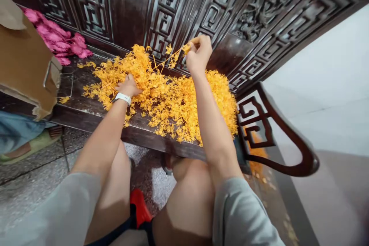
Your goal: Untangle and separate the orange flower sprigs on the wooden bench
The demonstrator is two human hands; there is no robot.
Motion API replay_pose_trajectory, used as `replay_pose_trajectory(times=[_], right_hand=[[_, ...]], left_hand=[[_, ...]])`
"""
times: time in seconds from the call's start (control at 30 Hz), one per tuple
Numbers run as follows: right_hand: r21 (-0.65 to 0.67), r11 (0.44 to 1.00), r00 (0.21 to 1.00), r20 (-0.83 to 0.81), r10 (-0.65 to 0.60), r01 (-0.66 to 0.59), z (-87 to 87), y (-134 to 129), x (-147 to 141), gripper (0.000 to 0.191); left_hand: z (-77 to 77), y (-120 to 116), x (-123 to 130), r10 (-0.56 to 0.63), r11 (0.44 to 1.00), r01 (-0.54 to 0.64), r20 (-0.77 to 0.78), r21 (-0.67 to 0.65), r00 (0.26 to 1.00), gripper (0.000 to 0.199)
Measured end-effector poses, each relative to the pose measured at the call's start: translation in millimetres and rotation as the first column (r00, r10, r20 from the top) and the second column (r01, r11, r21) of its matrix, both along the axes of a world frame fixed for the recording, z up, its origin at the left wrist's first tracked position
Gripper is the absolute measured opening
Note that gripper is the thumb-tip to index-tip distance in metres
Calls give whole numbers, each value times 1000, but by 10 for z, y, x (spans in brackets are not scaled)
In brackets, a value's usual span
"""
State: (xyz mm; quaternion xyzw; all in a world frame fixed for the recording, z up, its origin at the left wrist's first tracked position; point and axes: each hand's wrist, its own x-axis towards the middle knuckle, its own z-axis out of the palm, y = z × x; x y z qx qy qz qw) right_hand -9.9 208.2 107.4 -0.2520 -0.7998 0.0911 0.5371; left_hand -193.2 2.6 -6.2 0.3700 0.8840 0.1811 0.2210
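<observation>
A long heap of yellow artificial flowers (173,102) lies along the dark wooden bench (144,134). Raised above the heap, my right hand (199,54) is closed in a pinch on the tip of a yellow flower sprig (165,61), whose lower end runs down into the pile. My left hand (128,86), with a white-banded watch at the wrist, presses into the left part of the heap. Its thumb and fingers are spread among the flowers, and the fingertips are partly hidden.
Pink flowers (62,40) lie at the back left, beside a cardboard box (25,54) and a wire frame (67,84). Carved panels (127,11) rise behind. A curved armrest (305,157) closes the right end. Another person's sandalled foot (37,144) is at the left.
</observation>
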Motion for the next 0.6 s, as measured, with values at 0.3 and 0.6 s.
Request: replay_pose_trajectory(times=[0.3,0.6], right_hand=[[-62,973,975,13,-223,223,888,395,458,35],[-68,909,909,-39,-415,412,1190,317,503,37]], left_hand=[[-49,-87,-102,105,991,-116,161,61,981,131],[-78,-46,-40,142,984,-158,172,87,975,122]])
